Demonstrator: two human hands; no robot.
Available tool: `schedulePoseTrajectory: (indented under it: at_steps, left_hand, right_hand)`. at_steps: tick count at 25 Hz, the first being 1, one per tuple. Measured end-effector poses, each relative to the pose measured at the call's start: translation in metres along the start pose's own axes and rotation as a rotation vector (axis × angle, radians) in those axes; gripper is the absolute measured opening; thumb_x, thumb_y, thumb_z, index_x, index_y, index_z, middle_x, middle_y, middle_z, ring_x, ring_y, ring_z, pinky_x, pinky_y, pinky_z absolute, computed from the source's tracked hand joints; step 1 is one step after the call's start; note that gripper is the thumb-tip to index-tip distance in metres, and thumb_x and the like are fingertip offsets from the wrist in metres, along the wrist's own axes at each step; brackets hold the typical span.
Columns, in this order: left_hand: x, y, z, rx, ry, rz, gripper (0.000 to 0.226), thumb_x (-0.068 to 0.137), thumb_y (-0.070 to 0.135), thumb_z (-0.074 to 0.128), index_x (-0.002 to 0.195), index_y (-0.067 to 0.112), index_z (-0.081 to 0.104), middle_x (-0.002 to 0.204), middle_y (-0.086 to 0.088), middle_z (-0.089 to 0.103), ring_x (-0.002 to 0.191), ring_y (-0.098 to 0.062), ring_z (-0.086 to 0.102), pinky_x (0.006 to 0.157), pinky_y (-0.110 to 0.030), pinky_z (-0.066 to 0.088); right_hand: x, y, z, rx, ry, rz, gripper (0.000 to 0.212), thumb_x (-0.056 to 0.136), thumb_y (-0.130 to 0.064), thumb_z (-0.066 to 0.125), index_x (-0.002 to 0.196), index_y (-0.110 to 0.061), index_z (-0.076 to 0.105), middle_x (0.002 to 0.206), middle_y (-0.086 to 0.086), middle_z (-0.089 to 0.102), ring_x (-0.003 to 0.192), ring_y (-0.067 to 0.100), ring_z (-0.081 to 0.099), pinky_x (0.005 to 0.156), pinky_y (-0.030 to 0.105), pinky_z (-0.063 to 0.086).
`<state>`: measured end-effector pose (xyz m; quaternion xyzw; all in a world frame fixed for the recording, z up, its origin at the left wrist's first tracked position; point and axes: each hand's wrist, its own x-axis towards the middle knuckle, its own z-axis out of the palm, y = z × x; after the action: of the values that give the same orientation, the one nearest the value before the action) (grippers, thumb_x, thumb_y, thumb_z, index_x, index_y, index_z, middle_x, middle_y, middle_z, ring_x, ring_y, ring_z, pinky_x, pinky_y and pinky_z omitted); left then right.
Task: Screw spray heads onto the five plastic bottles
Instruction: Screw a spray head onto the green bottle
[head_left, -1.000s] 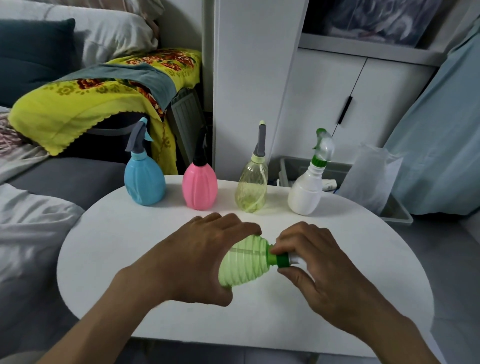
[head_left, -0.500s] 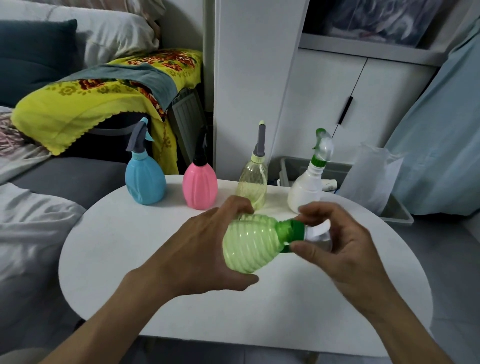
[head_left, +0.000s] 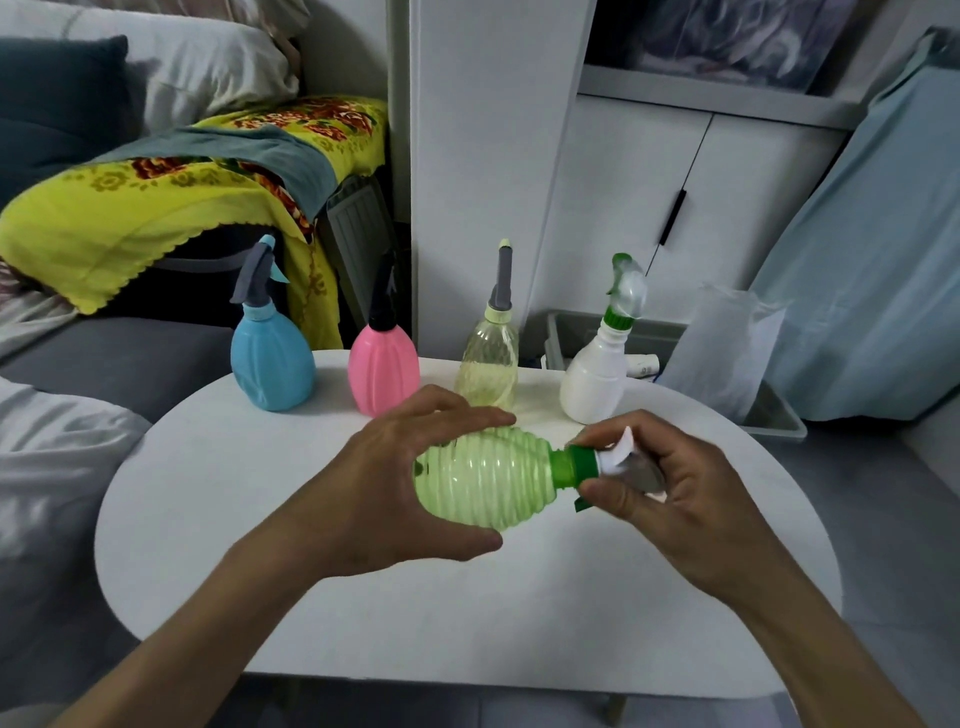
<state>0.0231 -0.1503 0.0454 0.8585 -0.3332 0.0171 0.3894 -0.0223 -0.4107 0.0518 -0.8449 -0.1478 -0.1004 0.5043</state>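
A ribbed light-green bottle (head_left: 488, 480) lies sideways in the air above the white table (head_left: 260, 519), neck pointing right. My left hand (head_left: 395, 483) wraps around its body. My right hand (head_left: 670, 483) grips the spray head (head_left: 587, 465), whose green collar sits on the neck and whose white part is mostly hidden by my fingers. Along the table's far edge stand a blue bottle (head_left: 272, 364), a pink bottle (head_left: 383, 366), a clear yellowish bottle (head_left: 488, 366) and a white bottle (head_left: 595, 379), each upright with a spray head on top.
A sofa with a yellow flowered blanket (head_left: 156, 202) and pillows lies to the left. White cabinets (head_left: 649, 208) stand behind the table. A grey bin (head_left: 769, 415) with a plastic bag sits on the floor at the right, beside a pale blue curtain.
Both hands lifted the green bottle off the table and raised it. The right hand has turned on the green collar, and its white part now shows between the fingers.
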Motion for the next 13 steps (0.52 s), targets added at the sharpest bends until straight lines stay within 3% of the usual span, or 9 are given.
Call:
schedulePoseTrajectory:
  at_steps: [3, 8, 10, 13]
  left_hand:
    - [-0.0037, -0.0026, -0.0057, -0.027, -0.061, -0.030, 0.082, 0.055, 0.064, 0.083, 0.129, 0.054, 0.050, 0.123, 0.026, 0.052, 0.113, -0.005, 0.053, 0.084, -0.021, 0.052]
    - [-0.0051, -0.0058, -0.0079, -0.067, -0.105, -0.110, 0.081, 0.052, 0.063, 0.084, 0.126, 0.055, 0.051, 0.119, 0.026, 0.055, 0.107, 0.000, 0.053, 0.083, -0.026, 0.054]
    - [-0.0062, -0.0034, -0.0077, -0.076, -0.073, -0.089, 0.080, 0.054, 0.058, 0.086, 0.127, 0.053, 0.053, 0.120, 0.025, 0.054, 0.110, -0.001, 0.053, 0.083, -0.023, 0.052]
    - [-0.0063, -0.0015, -0.0041, 0.095, 0.061, 0.063, 0.080, 0.059, 0.054, 0.085, 0.132, 0.047, 0.054, 0.124, 0.018, 0.050, 0.117, -0.008, 0.050, 0.089, -0.024, 0.047]
  right_hand:
    - [-0.0044, -0.0002, 0.0040, -0.068, -0.033, -0.097, 0.023, 0.079, -0.031, 0.074, 0.101, -0.032, 0.067, 0.106, -0.021, 0.069, 0.102, 0.002, 0.063, 0.082, 0.007, 0.044]
    - [-0.0033, -0.0024, 0.0085, -0.209, -0.050, -0.188, 0.023, 0.081, -0.031, 0.071, 0.102, -0.035, 0.064, 0.113, -0.023, 0.065, 0.106, 0.004, 0.060, 0.084, 0.008, 0.041]
    - [-0.0027, -0.0029, 0.0089, -0.157, -0.026, -0.194, 0.022, 0.080, -0.029, 0.073, 0.100, -0.033, 0.065, 0.111, -0.021, 0.067, 0.107, 0.004, 0.061, 0.085, 0.008, 0.042]
    - [0.0001, -0.0042, 0.0059, -0.042, 0.004, -0.099, 0.022, 0.078, -0.032, 0.074, 0.099, -0.033, 0.067, 0.104, -0.017, 0.069, 0.100, 0.008, 0.063, 0.081, 0.011, 0.047]
